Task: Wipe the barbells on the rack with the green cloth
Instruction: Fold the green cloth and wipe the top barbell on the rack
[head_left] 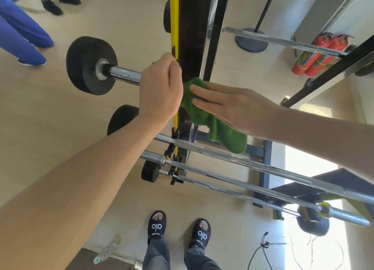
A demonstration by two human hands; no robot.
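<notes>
Pressing the green cloth (204,116) at mid-frame against the top barbell (121,74) by the rack (192,33), right hand (232,105) flat and straight-fingered, left hand (162,87) curled round the bar. Likely to slip free, most of the cloth dangling unheld. Readable only: "alo" on the sandals (156,226), bottom centre.
</notes>
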